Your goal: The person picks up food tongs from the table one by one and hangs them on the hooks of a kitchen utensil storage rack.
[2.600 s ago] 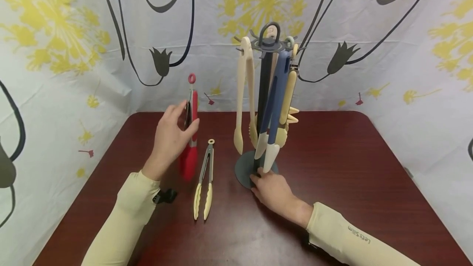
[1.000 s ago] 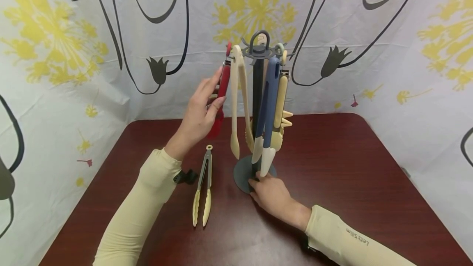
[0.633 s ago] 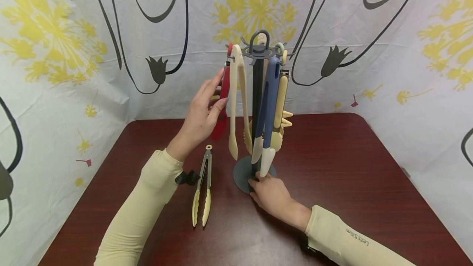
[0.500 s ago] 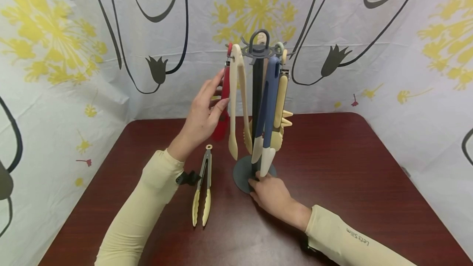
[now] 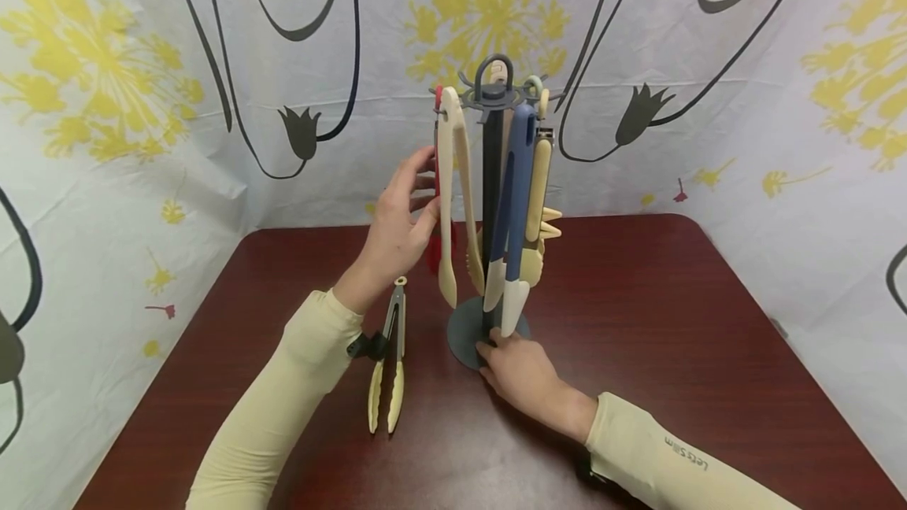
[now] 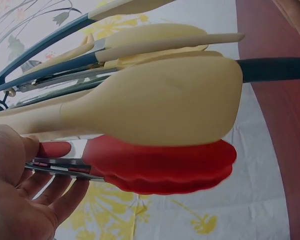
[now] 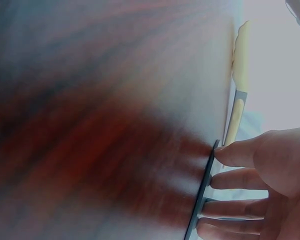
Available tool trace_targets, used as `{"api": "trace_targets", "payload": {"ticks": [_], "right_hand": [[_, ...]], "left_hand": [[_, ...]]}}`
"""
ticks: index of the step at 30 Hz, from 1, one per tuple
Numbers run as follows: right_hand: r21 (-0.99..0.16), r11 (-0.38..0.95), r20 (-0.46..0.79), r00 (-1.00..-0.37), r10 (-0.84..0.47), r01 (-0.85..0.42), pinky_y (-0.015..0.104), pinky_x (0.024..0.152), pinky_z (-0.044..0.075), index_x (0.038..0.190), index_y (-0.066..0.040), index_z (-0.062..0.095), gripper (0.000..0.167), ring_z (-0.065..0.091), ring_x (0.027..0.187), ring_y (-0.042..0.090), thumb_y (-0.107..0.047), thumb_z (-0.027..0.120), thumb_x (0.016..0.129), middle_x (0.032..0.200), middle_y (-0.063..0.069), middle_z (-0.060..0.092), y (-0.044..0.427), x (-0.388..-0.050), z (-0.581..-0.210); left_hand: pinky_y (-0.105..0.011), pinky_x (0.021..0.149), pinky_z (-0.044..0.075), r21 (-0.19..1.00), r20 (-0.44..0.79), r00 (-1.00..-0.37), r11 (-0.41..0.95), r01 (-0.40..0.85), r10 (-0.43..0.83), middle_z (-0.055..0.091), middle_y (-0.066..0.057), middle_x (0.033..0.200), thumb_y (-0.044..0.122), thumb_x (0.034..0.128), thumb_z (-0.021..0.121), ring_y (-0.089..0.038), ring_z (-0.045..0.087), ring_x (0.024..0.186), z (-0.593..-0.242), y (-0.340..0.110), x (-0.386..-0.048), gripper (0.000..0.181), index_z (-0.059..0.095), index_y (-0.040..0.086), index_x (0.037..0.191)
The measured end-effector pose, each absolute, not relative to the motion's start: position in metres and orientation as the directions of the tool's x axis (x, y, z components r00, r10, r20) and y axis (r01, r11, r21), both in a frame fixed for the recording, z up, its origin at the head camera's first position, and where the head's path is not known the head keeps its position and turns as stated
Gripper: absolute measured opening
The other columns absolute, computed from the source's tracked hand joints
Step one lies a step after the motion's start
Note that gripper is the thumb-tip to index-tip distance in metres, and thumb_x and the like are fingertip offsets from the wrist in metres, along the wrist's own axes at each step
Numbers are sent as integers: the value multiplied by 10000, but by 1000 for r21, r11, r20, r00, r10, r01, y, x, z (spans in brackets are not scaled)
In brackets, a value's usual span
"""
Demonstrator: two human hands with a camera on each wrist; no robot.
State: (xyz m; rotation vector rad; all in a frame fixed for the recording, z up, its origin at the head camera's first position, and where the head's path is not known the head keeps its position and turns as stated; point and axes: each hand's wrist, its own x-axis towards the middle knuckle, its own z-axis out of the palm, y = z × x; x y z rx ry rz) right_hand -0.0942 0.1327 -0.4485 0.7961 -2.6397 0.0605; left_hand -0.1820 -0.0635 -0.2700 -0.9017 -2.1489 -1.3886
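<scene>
My left hand (image 5: 397, 230) holds the handles of red tongs (image 6: 165, 165) between thumb and fingers. Their red ring is up at a hook on the left of the dark grey utensil stand (image 5: 464, 337); whether the hook passes through it I cannot tell. Cream tongs (image 5: 446, 171) hang in front and partly cover the red ones in the head view. Low down, my right hand (image 5: 527, 372) presses its fingers on the stand's round base, and the right wrist view shows them fairly straight, tips against the plate.
Blue tongs with white tips (image 5: 520, 171) and a yellow-handled utensil (image 5: 540, 187) hang on the right side of the stand. Flat on the dark red table (image 5: 638, 321), left of the base, lie grey tongs with yellow tips (image 5: 397, 392). A patterned curtain (image 5: 744, 101) stands behind.
The left hand has lifted the red tongs from the left, up to the stand's hook, then moved slightly right behind the cream tongs. My right hand stays on the base.
</scene>
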Motion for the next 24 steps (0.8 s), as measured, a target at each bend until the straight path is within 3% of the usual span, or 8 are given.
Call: {"api": "trace_targets", "payload": {"ticks": [19,24], "right_hand": [[73,841,368,-769,-522,-536,344,530,556,1019,-144,759,291,648,736,215,-287,833,776,873,49,624,132,-93,-447],[72,843,359,-775,-521,-533,348,536,557,1025,-142,759,293,649,762,214,-286,830,780,895,53,632,132,-93,-447]], "left_hand": [[-409,978,552,705,618,-744,239,667,255,561,-126,1337,127,966,633,-233,620,1200,-277,-83,-182,537,438,111,1466],[-427,928,565,725,584,-799,350,593,145,589,-145,1283,164,964,646,-261,651,1136,-289,-106,-183,470,503,87,1405]]}}
